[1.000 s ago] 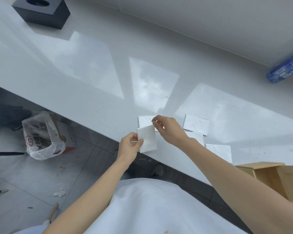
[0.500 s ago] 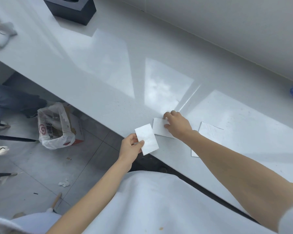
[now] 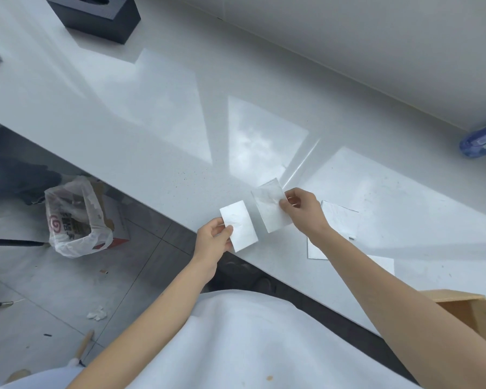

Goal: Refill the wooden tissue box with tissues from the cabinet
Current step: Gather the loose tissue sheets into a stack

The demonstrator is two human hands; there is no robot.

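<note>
My left hand [image 3: 212,242] pinches a folded white tissue [image 3: 240,226] at the near edge of the white counter [image 3: 152,122]. My right hand [image 3: 302,210] pinches a second folded tissue [image 3: 268,207] just to the right of the first, lifted off the counter. More folded tissues [image 3: 338,217] lie flat on the counter behind my right forearm. The wooden tissue box [image 3: 477,313] shows at the lower right, partly hidden by my right arm.
A black tissue box [image 3: 96,15] stands at the counter's far left. A blue bottle [image 3: 481,141] lies at the right edge. On the floor to the left sits a white plastic bag [image 3: 73,217] against a cardboard box, with scraps around it.
My right hand has picked up a second tissue from the counter, where it pressed flat half a second ago. My left hand still holds the first tissue. The view swung right again.
</note>
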